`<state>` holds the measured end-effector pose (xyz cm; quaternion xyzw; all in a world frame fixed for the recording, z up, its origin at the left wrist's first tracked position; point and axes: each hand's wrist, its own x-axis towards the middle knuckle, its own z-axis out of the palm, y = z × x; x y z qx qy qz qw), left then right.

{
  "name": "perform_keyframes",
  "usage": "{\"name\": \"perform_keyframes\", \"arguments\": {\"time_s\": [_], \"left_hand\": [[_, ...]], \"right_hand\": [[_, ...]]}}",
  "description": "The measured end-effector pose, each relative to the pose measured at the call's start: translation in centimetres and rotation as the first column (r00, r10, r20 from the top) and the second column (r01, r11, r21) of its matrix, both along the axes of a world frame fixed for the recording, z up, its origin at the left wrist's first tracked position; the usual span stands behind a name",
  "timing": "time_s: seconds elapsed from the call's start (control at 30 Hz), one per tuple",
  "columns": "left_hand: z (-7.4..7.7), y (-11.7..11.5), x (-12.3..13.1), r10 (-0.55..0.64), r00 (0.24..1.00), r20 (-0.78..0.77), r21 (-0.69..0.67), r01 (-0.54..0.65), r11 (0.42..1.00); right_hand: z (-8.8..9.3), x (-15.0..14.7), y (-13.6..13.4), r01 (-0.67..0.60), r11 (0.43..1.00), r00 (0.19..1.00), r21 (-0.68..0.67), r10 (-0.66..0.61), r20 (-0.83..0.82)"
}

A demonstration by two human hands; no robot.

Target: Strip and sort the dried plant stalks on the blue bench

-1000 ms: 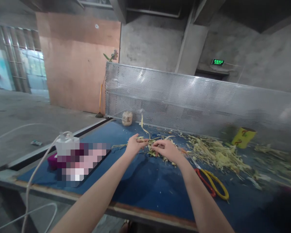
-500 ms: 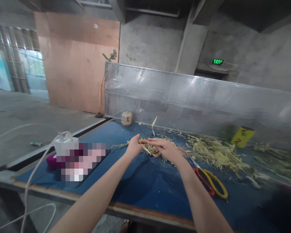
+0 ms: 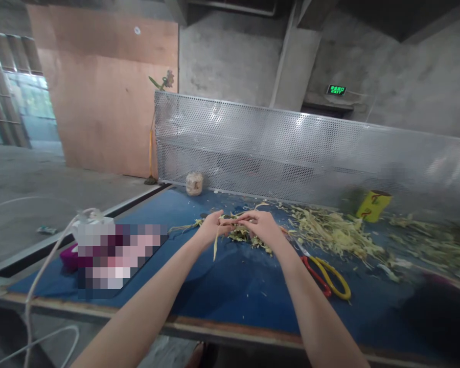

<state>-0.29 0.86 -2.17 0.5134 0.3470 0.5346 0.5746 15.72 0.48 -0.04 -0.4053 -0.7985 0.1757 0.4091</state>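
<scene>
Over the middle of the blue table my left hand (image 3: 210,228) has its fingers closed on a thin pale-yellow plant strip (image 3: 215,245), whose end hangs down below the palm. Facing it, my right hand (image 3: 258,225) pinches at the same strip, its fingertips almost meeting those of the left. A yellowish strip end also sticks up behind the right hand. Beneath both hands lies a small heap of dried plant scraps (image 3: 245,236), partly hidden by them. To the right rest scissors (image 3: 327,276) with one red and one yellow handle loop, blades pointing away.
A larger pile of pale plant strips (image 3: 333,232) spreads at the right, beside a yellow tin (image 3: 373,205). At the left are a blurred-out device (image 3: 138,255), a white charger (image 3: 94,227) and a cable. A whitish jar (image 3: 194,184) stands near the perforated metal panel (image 3: 253,148).
The strip that stood upright between my hands now dangles below my left hand. My right fingers have bent from stretched to pinching. The whole view has shifted slightly.
</scene>
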Motion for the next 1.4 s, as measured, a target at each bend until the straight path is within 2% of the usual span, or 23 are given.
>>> {"name": "perform_keyframes", "arguments": {"time_s": [0.2, 0.37, 0.5, 0.67, 0.83, 1.0, 1.17, 1.4], "left_hand": [[0.3, -0.4, 0.0, -0.121, 0.989, 0.09, -0.035, 0.125, 0.992], [0.4, -0.4, -0.1, -0.123, 0.992, 0.031, -0.011, 0.123, 0.992], [0.1, -0.1, 0.1, -0.083, 0.996, -0.039, -0.01, 0.083, 0.997], [-0.1, 0.3, 0.0, -0.038, 0.999, -0.017, -0.01, 0.038, 0.999], [0.1, 0.2, -0.4, -0.039, 0.999, 0.019, 0.002, 0.039, 0.999], [0.6, -0.2, -0.5, -0.046, 0.997, 0.061, -0.007, 0.046, 0.999], [0.8, -0.2, -0.6, -0.002, 0.995, 0.101, -0.069, 0.009, 0.998], [0.7, 0.1, -0.8, 0.03, 0.991, 0.129, -0.167, -0.008, 0.986]], "right_hand": [[-0.1, -0.2, 0.4, 0.139, 0.983, 0.99, 0.118, -0.141, 0.008], [-0.4, -0.5, 0.5, 0.176, 0.969, 0.984, 0.174, -0.178, -0.001], [-0.5, -0.7, 0.4, 0.137, 0.974, 0.991, 0.182, -0.133, -0.031], [-0.5, -0.9, 0.6, 0.132, 0.97, 0.991, 0.205, -0.129, -0.027], [-0.7, -1.3, 0.7, 0.091, 0.984, 0.982, 0.152, -0.064, -0.177], [-0.9, -2.1, 0.1, 0.118, 0.959, 0.94, 0.257, -0.024, -0.341], [-1.0, -3.0, -0.6, -0.012, 0.944, 0.882, 0.33, 0.166, -0.441], [-0.5, -2.7, -1.1, 0.054, 0.907, 0.908, 0.417, 0.13, -0.4]]}}
